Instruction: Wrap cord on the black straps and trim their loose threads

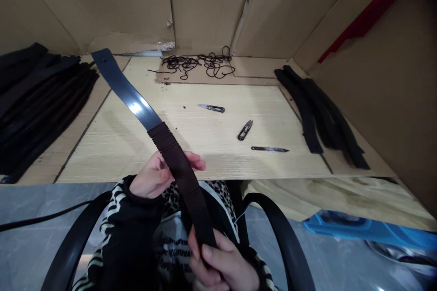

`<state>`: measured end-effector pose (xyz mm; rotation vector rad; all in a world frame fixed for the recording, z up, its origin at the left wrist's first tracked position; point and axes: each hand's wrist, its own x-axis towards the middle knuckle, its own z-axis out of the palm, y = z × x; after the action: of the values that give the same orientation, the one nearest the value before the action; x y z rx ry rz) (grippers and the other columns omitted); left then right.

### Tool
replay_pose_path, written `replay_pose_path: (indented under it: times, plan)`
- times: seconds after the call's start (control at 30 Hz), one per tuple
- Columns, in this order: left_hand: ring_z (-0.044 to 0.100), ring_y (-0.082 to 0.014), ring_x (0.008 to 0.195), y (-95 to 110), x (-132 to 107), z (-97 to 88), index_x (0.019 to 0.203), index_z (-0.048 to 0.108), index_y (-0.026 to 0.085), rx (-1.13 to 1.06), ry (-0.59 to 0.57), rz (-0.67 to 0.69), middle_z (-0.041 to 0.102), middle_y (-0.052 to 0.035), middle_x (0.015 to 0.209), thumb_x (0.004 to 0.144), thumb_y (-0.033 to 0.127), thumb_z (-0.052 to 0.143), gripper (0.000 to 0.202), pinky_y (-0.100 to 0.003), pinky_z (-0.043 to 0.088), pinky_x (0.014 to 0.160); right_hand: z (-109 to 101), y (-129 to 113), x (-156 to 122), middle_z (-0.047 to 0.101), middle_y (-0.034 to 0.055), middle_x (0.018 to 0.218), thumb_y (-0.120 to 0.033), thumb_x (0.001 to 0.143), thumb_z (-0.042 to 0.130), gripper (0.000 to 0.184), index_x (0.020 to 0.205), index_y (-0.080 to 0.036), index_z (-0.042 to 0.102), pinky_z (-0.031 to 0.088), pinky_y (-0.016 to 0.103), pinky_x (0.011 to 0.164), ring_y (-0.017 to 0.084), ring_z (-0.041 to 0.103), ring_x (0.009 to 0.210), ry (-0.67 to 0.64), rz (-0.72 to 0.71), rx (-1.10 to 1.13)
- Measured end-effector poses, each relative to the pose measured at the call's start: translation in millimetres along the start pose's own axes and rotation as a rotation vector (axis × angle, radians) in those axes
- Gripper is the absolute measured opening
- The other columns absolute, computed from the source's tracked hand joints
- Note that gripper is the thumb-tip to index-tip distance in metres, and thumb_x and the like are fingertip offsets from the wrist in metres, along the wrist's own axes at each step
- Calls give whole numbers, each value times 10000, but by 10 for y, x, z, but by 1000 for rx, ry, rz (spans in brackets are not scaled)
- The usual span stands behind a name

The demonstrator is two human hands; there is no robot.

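A long curved strip point(138, 102) slants up and to the left in front of me. Its upper part is bare, shiny and blue-grey, with a small hole near the tip. A dark brown sleeve point(182, 170), gathered in folds at its upper end, covers the lower part. My right hand point(218, 259) is closed around the sleeved lower end, thumb on top. Behind the middle of the sleeve, my left hand point(157, 175) has its fingers stretched out past the right edge, with the thumb by the left edge. Whether the left palm touches the strip is hidden.
On the table point(136, 163) lie thread snips point(213, 108), a second pair of snips point(245, 131) and a thin pointed blade point(269, 149). Tangled dark cord point(205, 62) is at the back. Dark strips are piled left point(44, 95) and right point(321, 113). Cardboard walls point(211, 4) enclose the table.
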<state>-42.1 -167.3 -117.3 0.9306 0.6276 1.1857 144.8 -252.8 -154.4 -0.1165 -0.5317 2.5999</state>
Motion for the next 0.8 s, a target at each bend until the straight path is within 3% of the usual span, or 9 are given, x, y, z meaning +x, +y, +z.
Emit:
replay_pose_path:
  times: [0.07, 0.17, 0.23, 0.37, 0.47, 0.57, 0.67, 0.73, 0.8]
  plan:
    - [681, -289, 991, -61, 2, -16, 915, 744, 195, -2, 43, 39, 745, -114, 933, 666, 582, 752, 460, -450, 475, 989, 8, -18, 1, 338, -126, 496, -412, 880, 628, 297, 873, -175, 449, 153, 104, 319, -9, 164, 318, -13, 21, 16]
    - [692, -284, 914, -91, 40, 17, 770, 727, 220, -28, 125, 154, 727, -67, 770, 574, 640, 780, 466, -513, 426, 1042, 22, -29, 3, 350, -123, 487, -426, 862, 646, 321, 851, -169, 452, 132, 104, 303, -11, 165, 312, -13, 47, 21]
    - [698, -267, 848, -63, 73, 56, 722, 708, 227, -68, 142, 153, 701, -42, 707, 526, 659, 794, 482, -530, 432, 1033, 23, -26, 7, 347, -122, 483, -431, 861, 646, 326, 842, -166, 456, 127, 103, 296, -10, 163, 313, -26, 46, 20]
    - [701, -219, 783, 58, 114, 128, 738, 699, 250, -198, 205, 115, 702, -8, 743, 518, 630, 815, 454, -490, 511, 944, 10, -18, 13, 352, -118, 489, -421, 865, 643, 319, 844, -164, 457, 125, 103, 291, -4, 157, 323, -36, 39, 36]
    - [697, -215, 818, 108, 113, 150, 862, 717, 278, -325, 225, 96, 735, 24, 841, 540, 683, 762, 520, -457, 539, 872, 2, -25, 11, 352, -121, 483, -418, 866, 645, 317, 846, -160, 460, 135, 104, 295, -7, 164, 317, -39, 49, 34]
    - [679, -261, 964, 49, 101, 126, 929, 730, 271, -279, 81, 51, 749, -8, 943, 534, 723, 731, 601, -464, 490, 933, -2, -36, 3, 349, -131, 462, -452, 838, 669, 360, 825, -162, 455, 139, 103, 299, -14, 166, 303, -14, 79, 29]
    - [677, -309, 981, -58, 109, 69, 769, 744, 242, -61, -126, -14, 749, -91, 870, 403, 677, 825, 574, -496, 451, 983, -5, -40, -8, 353, -132, 459, -466, 825, 677, 376, 822, -163, 454, 142, 101, 292, -15, 168, 295, -16, 97, 30]
    - [684, -327, 943, -95, 126, 32, 660, 727, 226, 78, -170, -72, 731, -115, 766, 351, 658, 851, 546, -507, 442, 998, -3, -36, -12, 347, -131, 460, -460, 834, 668, 364, 829, -163, 457, 131, 101, 288, -14, 166, 290, -15, 89, 37]
    - [691, -318, 904, -86, 142, 13, 634, 729, 228, 147, -163, -53, 708, -107, 692, 408, 674, 827, 509, -504, 421, 1023, 4, -29, -12, 340, -132, 458, -459, 837, 665, 360, 830, -165, 459, 119, 101, 286, -12, 158, 290, -9, 80, 46]
